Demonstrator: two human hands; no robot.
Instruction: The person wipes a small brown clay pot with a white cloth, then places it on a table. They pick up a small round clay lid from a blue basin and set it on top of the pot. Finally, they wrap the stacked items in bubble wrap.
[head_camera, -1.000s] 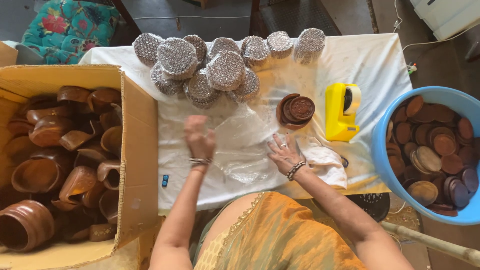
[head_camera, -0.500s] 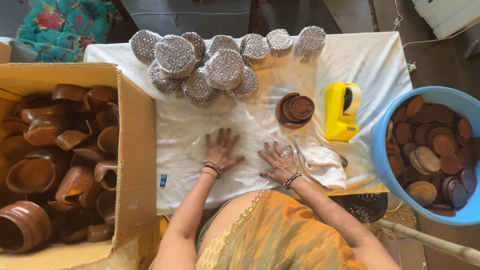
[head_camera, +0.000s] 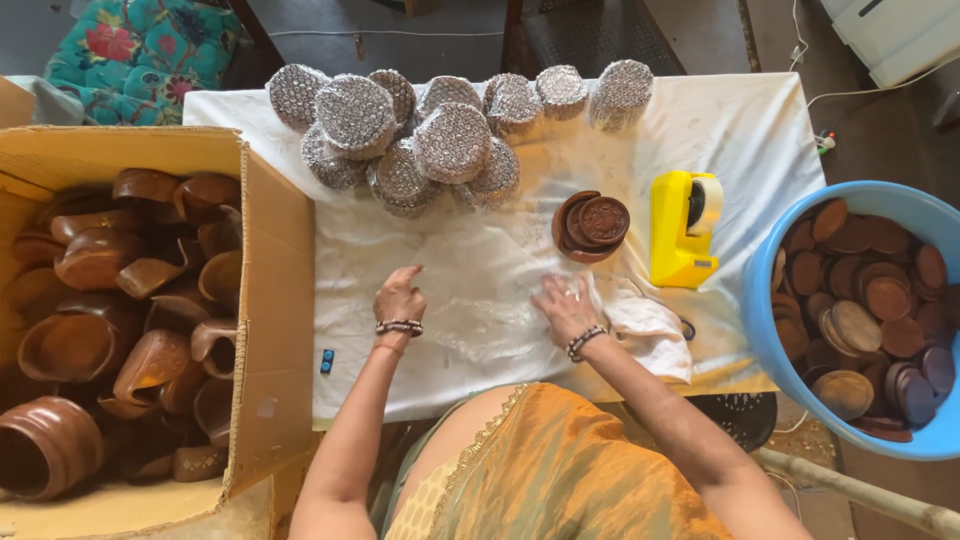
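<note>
A: Bubble wrap sheet (head_camera: 470, 290) lay flat near the middle of the clothed tabletop (head_camera: 760, 130), toward its near edge. Left hand (head_camera: 399, 296) rested on the sheet's left part, fingers loosely curled, gripping nothing. Right hand (head_camera: 566, 308) pressed the right part, fingers spread flat.

B: Neighbours recorded?

A: Brown clay pot with lid (head_camera: 591, 226) stood just beyond the sheet, beside the yellow tape dispenser (head_camera: 683, 227). Wrapped bundles (head_camera: 440, 130) were heaped along the far edge. White cloth (head_camera: 652, 330) lay bunched under the right wrist. Cardboard box of pots (head_camera: 140, 300) sat off the left edge, blue tub of lids (head_camera: 870, 310) off the right.

B: Risks?

A: Judged: the sheet was thin and clear, so a sliding palm could crease it or drag it over the near edge. The pot's lid looked loose; a sweep of the right hand could knock it. The heap looked unsteady; a tug on the tablecloth might roll a bundle off.
</note>
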